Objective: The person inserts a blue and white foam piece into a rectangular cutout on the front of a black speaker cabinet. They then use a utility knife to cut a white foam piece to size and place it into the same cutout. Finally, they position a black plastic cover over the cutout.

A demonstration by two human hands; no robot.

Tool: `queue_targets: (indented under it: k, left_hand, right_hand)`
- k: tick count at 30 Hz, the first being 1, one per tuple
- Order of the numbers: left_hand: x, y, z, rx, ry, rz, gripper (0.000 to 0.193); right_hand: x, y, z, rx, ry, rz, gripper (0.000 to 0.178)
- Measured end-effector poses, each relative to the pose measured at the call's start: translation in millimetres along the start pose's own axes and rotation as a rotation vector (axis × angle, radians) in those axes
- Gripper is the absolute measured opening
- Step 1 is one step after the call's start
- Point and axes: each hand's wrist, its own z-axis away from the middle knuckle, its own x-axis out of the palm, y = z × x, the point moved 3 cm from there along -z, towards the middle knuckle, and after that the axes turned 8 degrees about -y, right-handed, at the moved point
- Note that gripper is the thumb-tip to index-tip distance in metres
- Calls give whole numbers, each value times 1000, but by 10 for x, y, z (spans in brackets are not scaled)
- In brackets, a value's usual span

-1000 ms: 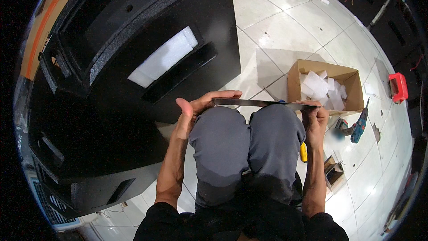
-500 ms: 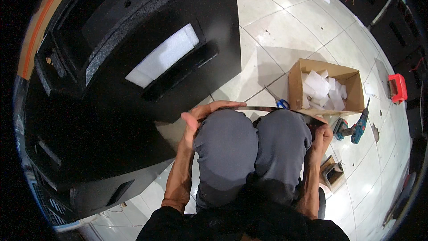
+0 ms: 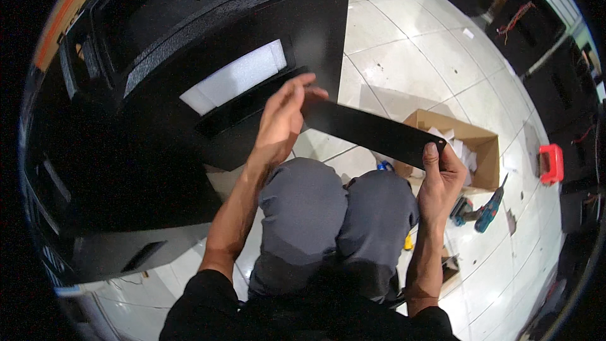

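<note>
A long flat black strip panel (image 3: 372, 129) slants above my knees, with a small hole at its right end. My right hand (image 3: 440, 183) pinches that end, thumb on top. At the other end, my left hand (image 3: 281, 120) has its fingers stretched out and slightly blurred against the panel. Just beyond that hand is a large black cabinet (image 3: 158, 145). A white foam strip (image 3: 237, 77) sits on the cabinet face, above a dark slot (image 3: 237, 110).
A cardboard box (image 3: 486, 151) of white foam pieces stands behind the panel. Near it lie a cordless drill (image 3: 489, 211) and partly hidden blue-handled scissors (image 3: 385, 166). A red plastic object (image 3: 552, 164) is at the right. More black cabinets (image 3: 527, 12) line the far right.
Both hands have risen from beside my knees. The panel has come up off my lap and tilted to show its broad face, its left end toward the cabinet. The view has shifted slightly.
</note>
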Motion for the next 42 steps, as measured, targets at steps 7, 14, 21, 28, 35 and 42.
queue_targets:
  k: [7, 14, 21, 28, 35, 42]
  left_hand:
    - [34, -107, -281, -135, 101, 234, 47]
    - [92, -151, -225, -198, 51, 259, 50]
    - [139, -202, -234, -218, 93, 244, 51]
    - [167, -151, -215, -138, -15, 298, 50]
    - [83, -265, -277, -149, -24, 360, 50]
    - [62, -306, -291, -132, -55, 350, 51]
  right_hand:
    - [448, -1076, 100, -273, -134, 500, 24]
    - [685, -1086, 162, -562, -107, 392, 30]
    - [703, -1047, 176, -596, -42, 430, 22]
    - [748, -1015, 216, -669, -36, 438, 24]
    - [763, -1047, 215, -732, -101, 458, 25]
    - [761, -1035, 209, -737, -83, 462, 27]
